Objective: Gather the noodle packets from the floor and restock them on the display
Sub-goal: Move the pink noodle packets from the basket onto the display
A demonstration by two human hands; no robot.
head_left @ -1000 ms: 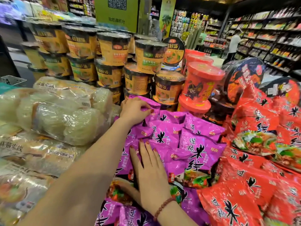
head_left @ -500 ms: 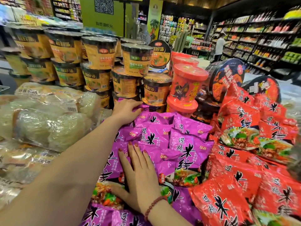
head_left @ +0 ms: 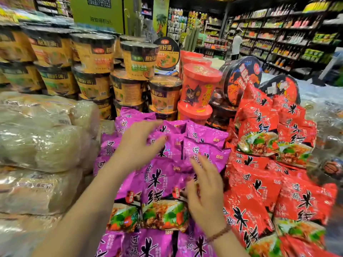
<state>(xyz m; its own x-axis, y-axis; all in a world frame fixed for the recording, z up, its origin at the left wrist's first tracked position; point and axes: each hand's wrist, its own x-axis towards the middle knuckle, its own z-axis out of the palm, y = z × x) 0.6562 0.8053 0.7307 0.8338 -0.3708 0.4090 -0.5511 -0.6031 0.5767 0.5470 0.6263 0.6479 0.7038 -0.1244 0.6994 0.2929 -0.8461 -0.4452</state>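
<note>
Because the left hand (head_left: 137,143) and the right hand (head_left: 206,193) both hang spread and empty over the purple noodle packets (head_left: 159,184), I take this for a tidying pass rather than a carry; the left, fingers fanned wide and blurred, reaches toward the far rows; the right, fingers loosely parted, is nearer, gripping nothing; the packets lie overlapped in sloping rows, faces up, likely so labels read and nothing slides; red packets (head_left: 259,191) butt against them on the right; clear bags of pale noodles (head_left: 42,141) flank the left; noodle cups (head_left: 137,60) stand stacked behind; no floor shows, so whether any packets wait there I cannot tell.
</note>
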